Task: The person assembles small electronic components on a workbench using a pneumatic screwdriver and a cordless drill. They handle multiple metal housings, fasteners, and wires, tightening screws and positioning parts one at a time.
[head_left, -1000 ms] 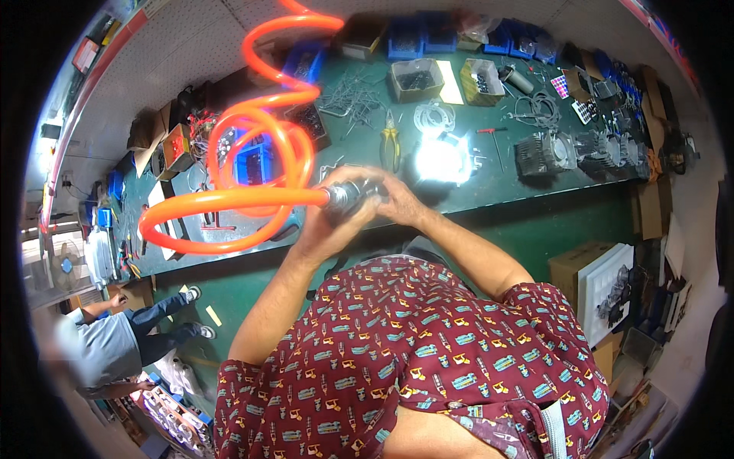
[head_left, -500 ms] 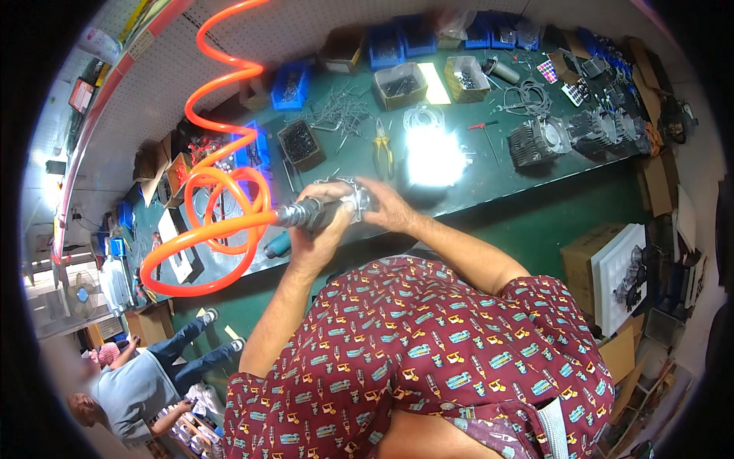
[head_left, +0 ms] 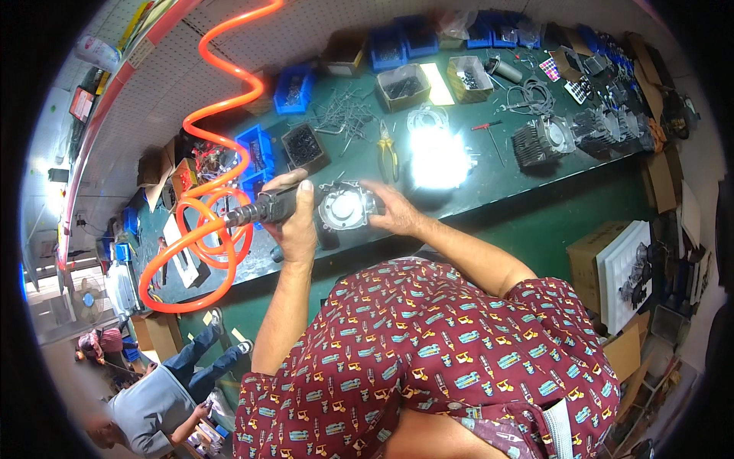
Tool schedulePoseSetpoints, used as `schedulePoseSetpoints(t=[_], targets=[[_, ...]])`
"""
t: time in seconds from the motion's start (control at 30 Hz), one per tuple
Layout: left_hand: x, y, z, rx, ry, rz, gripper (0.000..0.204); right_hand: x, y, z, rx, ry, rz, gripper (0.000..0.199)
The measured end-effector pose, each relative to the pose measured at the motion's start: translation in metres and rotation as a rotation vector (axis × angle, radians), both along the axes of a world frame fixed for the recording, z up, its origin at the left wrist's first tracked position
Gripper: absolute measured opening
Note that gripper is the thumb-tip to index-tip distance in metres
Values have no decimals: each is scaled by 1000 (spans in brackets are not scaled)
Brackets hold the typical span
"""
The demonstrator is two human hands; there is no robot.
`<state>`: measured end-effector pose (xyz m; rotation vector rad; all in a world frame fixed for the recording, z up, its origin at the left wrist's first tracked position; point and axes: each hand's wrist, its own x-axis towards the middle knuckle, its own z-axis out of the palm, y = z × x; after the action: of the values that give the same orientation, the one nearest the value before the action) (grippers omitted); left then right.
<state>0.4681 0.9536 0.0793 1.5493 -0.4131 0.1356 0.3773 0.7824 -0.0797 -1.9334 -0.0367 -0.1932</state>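
Observation:
My left hand (head_left: 300, 229) is closed round a dark air tool (head_left: 277, 206), its thumb lying along the top. An orange coiled air hose (head_left: 157, 275) runs from the tool's left end and loops up toward the far wall. My right hand (head_left: 396, 212) grips the right side of a silver metal housing (head_left: 344, 205) with a round opening, held over the bench's near edge. A gap separates the tool from the housing. The tool's working end is hard to make out.
On the green bench (head_left: 497, 180) lie yellow-handled pliers (head_left: 388, 158), a glaring light (head_left: 440, 158), a red-handled T-shaped tool (head_left: 489, 131) and finned metal housings (head_left: 535, 144). Beyond stand parts boxes (head_left: 403, 86) and blue bins (head_left: 292, 89). Another person (head_left: 157, 409) is at lower left.
My left hand has drawn the air tool away to the left, and the hose has shifted with it. The housing, still in my right hand, now shows its round face.

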Motion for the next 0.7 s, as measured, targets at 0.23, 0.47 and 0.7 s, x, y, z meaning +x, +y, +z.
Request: schedulePoseSetpoints(t=[0.23, 0.47, 0.7], targets=[[2, -3, -5, -12, 6, 24, 27, -1, -1, 3, -10, 33, -12, 81], [8, -4, -4, 31, 48, 0, 24, 1, -4, 12, 6, 50, 10, 80], [35, -27, 19, 163, 165, -394, 30, 3, -8, 5, 19, 1, 22, 80]])
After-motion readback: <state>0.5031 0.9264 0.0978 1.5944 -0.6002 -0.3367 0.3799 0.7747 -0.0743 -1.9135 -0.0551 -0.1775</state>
